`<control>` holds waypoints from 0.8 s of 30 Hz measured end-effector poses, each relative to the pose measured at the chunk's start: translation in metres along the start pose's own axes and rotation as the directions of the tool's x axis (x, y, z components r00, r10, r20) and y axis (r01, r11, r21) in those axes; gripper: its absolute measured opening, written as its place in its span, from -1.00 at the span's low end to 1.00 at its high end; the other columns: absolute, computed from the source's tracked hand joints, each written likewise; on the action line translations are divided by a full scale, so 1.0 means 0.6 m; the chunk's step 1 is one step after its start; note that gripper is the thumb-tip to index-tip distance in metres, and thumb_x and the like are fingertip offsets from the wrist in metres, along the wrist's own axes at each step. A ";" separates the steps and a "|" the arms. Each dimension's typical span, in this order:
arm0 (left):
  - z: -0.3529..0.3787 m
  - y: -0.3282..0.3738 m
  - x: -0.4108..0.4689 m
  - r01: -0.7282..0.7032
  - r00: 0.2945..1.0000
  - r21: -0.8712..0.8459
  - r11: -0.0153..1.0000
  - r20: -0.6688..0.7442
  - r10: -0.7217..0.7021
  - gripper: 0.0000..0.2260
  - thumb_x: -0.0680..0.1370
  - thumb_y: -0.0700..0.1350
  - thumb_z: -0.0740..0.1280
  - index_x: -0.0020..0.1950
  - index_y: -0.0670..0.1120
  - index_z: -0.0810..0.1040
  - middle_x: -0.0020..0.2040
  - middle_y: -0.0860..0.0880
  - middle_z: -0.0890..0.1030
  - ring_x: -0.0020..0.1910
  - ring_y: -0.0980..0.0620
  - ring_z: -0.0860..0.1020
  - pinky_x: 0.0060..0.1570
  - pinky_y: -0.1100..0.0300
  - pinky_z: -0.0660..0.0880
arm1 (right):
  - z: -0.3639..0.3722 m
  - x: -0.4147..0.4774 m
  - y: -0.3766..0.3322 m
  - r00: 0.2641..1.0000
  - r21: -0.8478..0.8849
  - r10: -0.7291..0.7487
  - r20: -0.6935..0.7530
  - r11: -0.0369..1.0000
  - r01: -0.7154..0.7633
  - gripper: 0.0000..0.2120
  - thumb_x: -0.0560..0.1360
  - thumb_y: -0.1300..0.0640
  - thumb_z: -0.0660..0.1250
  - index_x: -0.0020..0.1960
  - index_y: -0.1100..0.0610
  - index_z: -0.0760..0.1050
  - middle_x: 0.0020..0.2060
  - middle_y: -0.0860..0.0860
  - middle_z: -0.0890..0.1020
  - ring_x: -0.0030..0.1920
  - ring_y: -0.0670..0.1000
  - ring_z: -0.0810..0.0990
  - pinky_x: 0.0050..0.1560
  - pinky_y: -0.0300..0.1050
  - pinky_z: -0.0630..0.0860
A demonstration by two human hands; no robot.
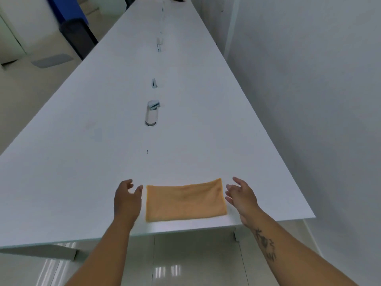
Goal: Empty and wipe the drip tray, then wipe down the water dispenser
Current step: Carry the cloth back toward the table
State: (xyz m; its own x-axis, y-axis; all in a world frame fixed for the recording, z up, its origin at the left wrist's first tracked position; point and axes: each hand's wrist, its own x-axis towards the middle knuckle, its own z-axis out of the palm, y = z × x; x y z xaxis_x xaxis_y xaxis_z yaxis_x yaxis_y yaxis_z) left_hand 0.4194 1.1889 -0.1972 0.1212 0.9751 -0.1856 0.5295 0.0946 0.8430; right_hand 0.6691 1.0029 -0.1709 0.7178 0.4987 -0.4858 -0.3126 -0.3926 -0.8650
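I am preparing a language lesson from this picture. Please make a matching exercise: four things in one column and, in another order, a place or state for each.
Things:
1. orange cloth
2. left hand
3. right hand
4. metal fitting

Places or states:
A. open, beside the cloth's right edge
B. lies flat near the near edge of the white table
C. stands on the table's middle line, beyond the cloth
D. open, beside the cloth's left edge

Pairs: 1-B, 2-D, 3-A, 4-C
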 end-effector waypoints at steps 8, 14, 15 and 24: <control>0.069 -0.087 -0.064 -0.458 0.871 0.479 0.749 0.408 0.272 -0.86 0.58 -0.04 0.35 0.10 0.03 0.64 0.11 0.07 0.61 0.07 -0.05 0.50 0.01 0.07 0.47 | 0.016 0.038 0.060 0.984 -0.569 0.159 -0.076 0.804 -0.174 -0.69 0.52 0.04 0.37 0.14 0.24 0.51 0.05 0.12 0.58 0.10 0.15 0.56 0.19 0.05 0.52; 0.047 -0.108 -0.059 -0.513 0.852 0.516 0.686 0.399 0.337 -0.88 0.61 -0.09 0.29 0.07 -0.02 0.61 0.06 0.07 0.59 0.02 0.00 0.50 -0.08 0.12 0.48 | 0.041 0.067 0.080 0.961 -0.570 0.188 -0.201 0.776 -0.271 -0.80 0.53 0.29 0.23 -0.27 0.21 0.38 -0.30 0.09 0.48 -0.26 0.06 0.46 -0.27 -0.15 0.38; 0.041 -0.107 -0.058 -0.504 0.861 0.565 0.653 0.388 0.330 -0.88 0.62 -0.09 0.26 0.04 -0.01 0.59 0.05 0.08 0.57 0.00 0.00 0.48 -0.13 0.13 0.47 | 0.040 0.069 0.083 0.963 -0.579 0.174 -0.206 0.772 -0.263 -0.77 0.52 0.32 0.20 -0.31 0.20 0.35 -0.33 0.09 0.46 -0.31 0.04 0.42 -0.35 -0.15 0.34; 0.011 -0.133 -0.048 -0.480 0.875 0.561 0.674 0.356 0.327 -0.77 0.51 -0.19 0.44 0.15 -0.06 0.67 0.14 0.04 0.65 0.02 -0.12 0.56 -0.15 0.04 0.52 | 0.079 0.042 0.069 0.980 -0.571 -0.115 -0.161 0.821 0.003 -0.90 0.47 0.24 0.25 -0.23 0.15 0.42 -0.33 0.02 0.52 -0.30 0.04 0.48 -0.25 -0.07 0.42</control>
State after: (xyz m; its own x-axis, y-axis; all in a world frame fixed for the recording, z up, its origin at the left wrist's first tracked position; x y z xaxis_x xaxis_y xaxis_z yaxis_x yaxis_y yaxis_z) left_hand 0.3788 1.1520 -0.2626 0.5783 0.8131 -0.0664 0.7699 -0.5169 0.3743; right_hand 0.6449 1.0360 -0.2251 0.8396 0.4098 -0.3567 0.1006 -0.7624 -0.6393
